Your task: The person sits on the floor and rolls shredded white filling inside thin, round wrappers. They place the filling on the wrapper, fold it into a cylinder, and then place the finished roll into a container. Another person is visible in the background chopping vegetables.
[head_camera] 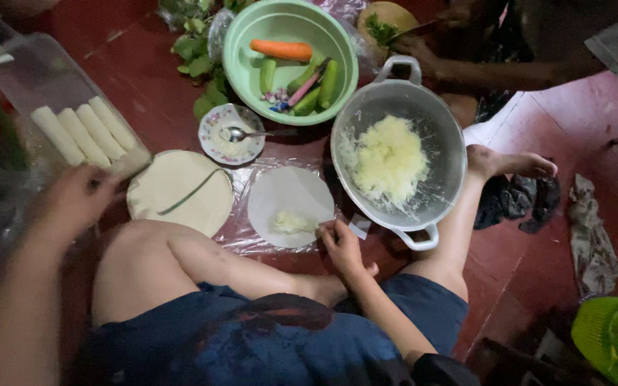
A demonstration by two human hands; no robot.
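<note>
I sit cross-legged on a dark red floor. My right hand [341, 246] rests at the near edge of a round white wrapper [287, 196], fingers pinched on its rim; a small heap of pale shredded filling [289, 221] lies on the wrapper. My left hand [73, 196] is blurred at the front of a clear plastic box [44, 78] holding several finished white rolls [84, 132]. Whether it holds anything I cannot tell. A stack of round wrappers [180, 191] lies between my hands.
A metal two-handled pot [446, 168] holds shredded filling. A green bowl [241, 68] holds a carrot and cucumbers. A small floral dish [216, 143] has a spoon in it. Leafy greens [198, 57] lie behind. Another person's hand [423, 53] works over a board.
</note>
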